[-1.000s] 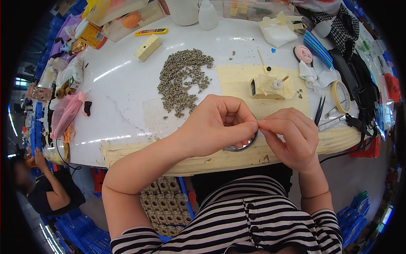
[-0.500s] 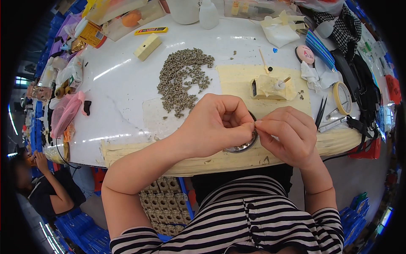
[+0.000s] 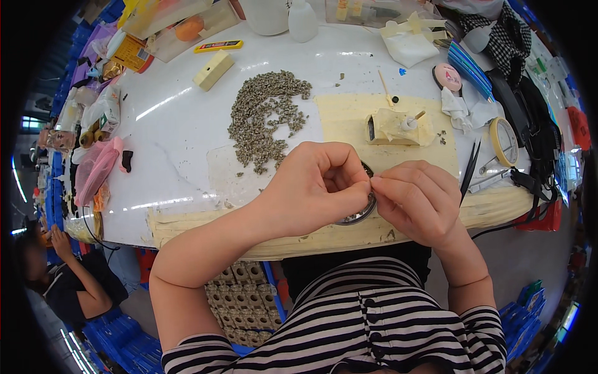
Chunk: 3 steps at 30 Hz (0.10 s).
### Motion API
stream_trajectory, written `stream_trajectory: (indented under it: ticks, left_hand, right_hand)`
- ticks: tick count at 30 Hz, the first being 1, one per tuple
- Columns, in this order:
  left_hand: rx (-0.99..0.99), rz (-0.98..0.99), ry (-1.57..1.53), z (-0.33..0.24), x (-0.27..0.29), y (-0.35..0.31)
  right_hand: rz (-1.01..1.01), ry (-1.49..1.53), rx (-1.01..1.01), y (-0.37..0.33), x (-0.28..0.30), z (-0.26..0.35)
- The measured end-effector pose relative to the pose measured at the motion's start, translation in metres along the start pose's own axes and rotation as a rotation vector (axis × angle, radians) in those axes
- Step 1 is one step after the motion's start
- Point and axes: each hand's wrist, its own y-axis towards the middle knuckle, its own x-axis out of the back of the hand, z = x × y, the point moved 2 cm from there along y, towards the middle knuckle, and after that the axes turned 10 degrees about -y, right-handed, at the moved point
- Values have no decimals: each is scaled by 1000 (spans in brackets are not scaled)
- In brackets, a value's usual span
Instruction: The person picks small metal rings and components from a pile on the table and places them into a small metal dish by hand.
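Note:
My left hand (image 3: 321,184) and my right hand (image 3: 418,198) meet fingertip to fingertip above a small round dish (image 3: 360,217) near the table's front edge. Both are closed in a pinch. Whatever lies between the fingertips is too small or hidden to make out. The dish is mostly covered by my hands; some small metal bits show in it. Beyond my left hand spreads a pile of small grey metal parts (image 3: 255,112). Behind my right hand sits a tape-wrapped block (image 3: 393,129) with a white nozzle-like tip.
Tweezers (image 3: 471,168), a tape roll (image 3: 503,142) and a caliper-like metal tool (image 3: 492,181) lie at the right. A cream block (image 3: 213,70) and a yellow cutter case (image 3: 218,47) lie farther back. A pink mesh pouch (image 3: 98,171) is at left; a co-worker (image 3: 75,274) sits beyond.
My hands stay pinched together with barely any movement between them. The table and its things have shifted slightly left in the picture.

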Motion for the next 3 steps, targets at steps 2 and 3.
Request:
stream_trajectory:
  ticks: [2,3]
  left_hand:
    - [-8,-20,81,0,-1,-1]
    - [-17,-32,128,-1,-2,-1]
  right_hand:
    - [2,-33,26,-2,-1,1]
    - [0,-45,37,-3,-1,2]
